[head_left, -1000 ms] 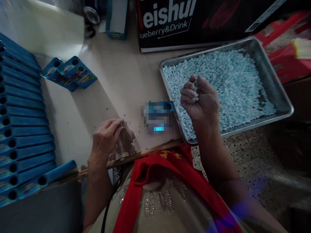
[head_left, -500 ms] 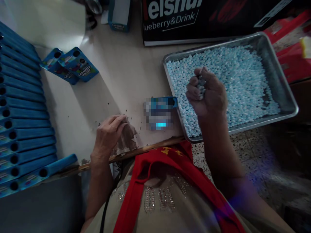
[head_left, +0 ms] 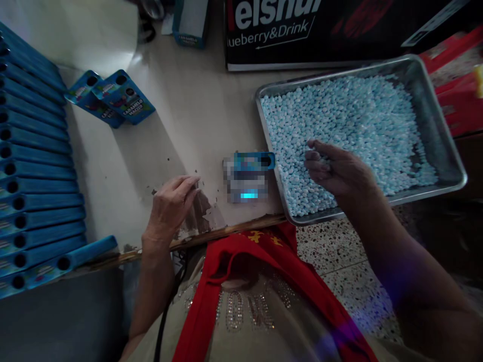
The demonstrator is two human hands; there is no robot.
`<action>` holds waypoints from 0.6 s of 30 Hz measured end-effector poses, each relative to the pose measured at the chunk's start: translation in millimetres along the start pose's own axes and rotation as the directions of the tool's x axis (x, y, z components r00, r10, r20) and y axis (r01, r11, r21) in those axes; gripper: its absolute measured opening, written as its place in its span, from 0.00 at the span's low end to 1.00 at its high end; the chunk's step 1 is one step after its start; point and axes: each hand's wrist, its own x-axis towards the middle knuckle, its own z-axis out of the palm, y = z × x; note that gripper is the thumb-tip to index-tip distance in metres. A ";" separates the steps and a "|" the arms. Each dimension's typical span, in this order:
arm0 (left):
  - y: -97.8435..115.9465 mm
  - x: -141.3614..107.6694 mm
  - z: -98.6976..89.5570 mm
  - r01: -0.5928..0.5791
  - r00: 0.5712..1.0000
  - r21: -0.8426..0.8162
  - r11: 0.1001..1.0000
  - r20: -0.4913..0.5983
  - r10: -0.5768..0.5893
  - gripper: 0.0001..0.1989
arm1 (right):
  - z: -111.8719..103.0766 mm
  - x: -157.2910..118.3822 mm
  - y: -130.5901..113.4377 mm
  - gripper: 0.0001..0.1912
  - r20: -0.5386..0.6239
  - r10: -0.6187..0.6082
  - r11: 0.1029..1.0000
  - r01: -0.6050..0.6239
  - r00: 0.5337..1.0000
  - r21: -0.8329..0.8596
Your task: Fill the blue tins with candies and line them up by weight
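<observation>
My right hand point(head_left: 335, 168) is low over the left part of a metal tray point(head_left: 462, 173). Its fingers are curled in, with pale candies just visible among them. Small light-blue and white candies point(head_left: 362, 115) cover most of the tray's bottom. Beside the tray's left wall lies a small blue box point(head_left: 252, 161) on a blurred-out device with a lit cyan patch point(head_left: 249, 195). My left hand point(head_left: 171, 201) rests on the table near its front edge, back up, fingers loosely stretched and thumb a little apart. Nothing shows in it.
Blue boxes with round dark holes point(head_left: 37, 201) stand in a long row at the left. Two more blue boxes point(head_left: 130, 98) lie overlapping near them. A large black carton point(head_left: 279, 35) is behind the tray, and an open blue carton point(head_left: 190, 30) is at the back.
My right hand has moved down and right, lower over the candies, and its fist has turned to point left. My left hand has barely moved. The view has shifted slightly.
</observation>
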 end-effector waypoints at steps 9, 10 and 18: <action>-3.4 -4.6 -4.9 0.047 0.999 0.011 0.999 0.017 -0.047 0.11 | 71.2 -15.0 -36.4 0.19 0.324 -0.223 0.784 0.366 0.920 -0.502; -4.1 -5.1 -4.5 0.046 0.999 0.014 0.999 0.013 -0.047 0.11 | 72.7 -13.4 -38.6 0.17 0.343 -0.234 0.718 0.399 0.910 -0.570; -10.0 -8.9 -1.2 0.038 0.999 0.014 0.999 0.010 -0.038 0.12 | 71.2 -7.1 -32.2 0.09 0.412 -0.275 0.421 0.494 0.869 -0.761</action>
